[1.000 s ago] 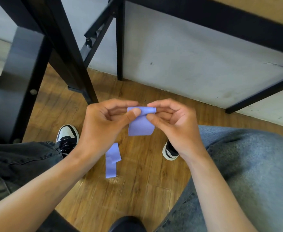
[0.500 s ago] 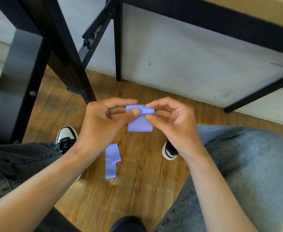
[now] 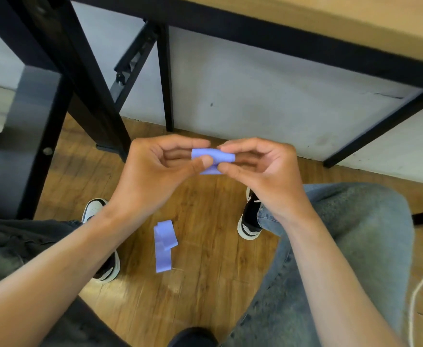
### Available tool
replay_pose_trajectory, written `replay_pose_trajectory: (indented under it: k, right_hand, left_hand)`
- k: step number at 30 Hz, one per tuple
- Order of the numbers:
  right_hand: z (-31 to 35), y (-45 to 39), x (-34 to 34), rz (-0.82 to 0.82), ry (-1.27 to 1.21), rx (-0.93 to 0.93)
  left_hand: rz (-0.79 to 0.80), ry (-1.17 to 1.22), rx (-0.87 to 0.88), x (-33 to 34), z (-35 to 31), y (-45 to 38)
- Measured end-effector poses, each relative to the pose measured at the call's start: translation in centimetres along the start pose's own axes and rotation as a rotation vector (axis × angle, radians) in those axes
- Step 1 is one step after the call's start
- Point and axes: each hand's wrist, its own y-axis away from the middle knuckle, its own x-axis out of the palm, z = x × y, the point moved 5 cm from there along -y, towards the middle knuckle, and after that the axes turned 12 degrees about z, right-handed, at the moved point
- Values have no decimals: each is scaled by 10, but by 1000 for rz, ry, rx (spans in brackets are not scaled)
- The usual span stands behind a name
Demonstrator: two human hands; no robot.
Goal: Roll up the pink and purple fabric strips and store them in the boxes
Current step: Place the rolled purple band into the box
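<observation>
A purple fabric strip (image 3: 214,157), mostly rolled into a short tube, sits between my two hands above the wooden floor. My left hand (image 3: 155,171) pinches its left end with thumb and fingers. My right hand (image 3: 260,169) pinches its right end the same way. Only a short tail hangs below the roll. A second purple strip (image 3: 164,245) lies loosely folded on the floor between my feet. No pink strip or box is in view.
A wooden table top with a black frame (image 3: 280,33) spans the top of the view, its black legs (image 3: 165,78) standing at left and centre. My knees in jeans (image 3: 343,246) flank the floor gap. A white cord (image 3: 420,284) runs at the right edge.
The hanging tail of the strip has shortened as more of it wound onto the roll. Both hands stay in about the same place.
</observation>
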Motion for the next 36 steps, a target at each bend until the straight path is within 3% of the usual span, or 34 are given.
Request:
replay_pose_trajectory:
  k: [9, 20, 31, 36]
  right_hand:
    - [52, 32, -20, -87, 67, -159]
    - [166, 90, -55, -229, 233, -414]
    - [273, 116, -153, -447, 456, -511]
    - [291, 111, -225, -580, 486, -465]
  left_hand:
    - [110, -128, 148, 34, -58, 3]
    - [206, -347, 393, 96, -178, 4]
    - [323, -388, 512, 189, -271, -85]
    - [367, -587, 634, 247, -293, -149]
